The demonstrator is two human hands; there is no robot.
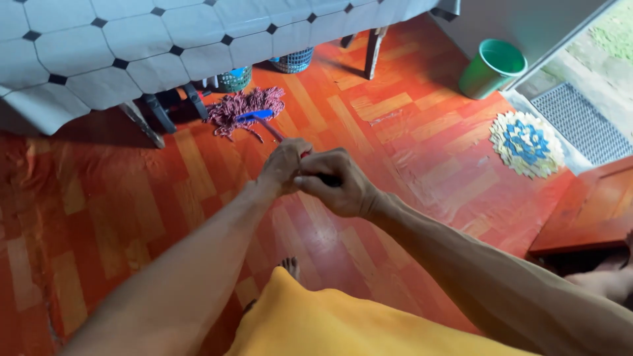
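- The floor (409, 151) is covered in a shiny orange and red sheet with a wood-block pattern; it fills most of the view.
- A table under a pale cloth (132, 46) with small dark diamonds stands at the top left, its dark legs showing beneath.
- A yellow garment (330, 323) on the person's body fills the bottom middle, with bare toes (289, 266) just above it.
- A low red step (587, 211) lies at the right edge, near a grey grid mat (580, 122) by the open door.
- A green bucket (491, 67) stands tilted near the door frame, well apart from the hands.
- A round mat (527, 143) in blue and cream lies on the floor between the bucket and the step.
- The mop (247, 109) has its reddish string head on the floor just beside the table legs, with a blue clamp; its handle runs back to the hands.
- The right hand (336, 183) is closed around the handle's near end.
- The left hand (285, 165) is wrapped around the handle just ahead of it, the two hands touching.
- Two small baskets (292, 60) sit under the table.
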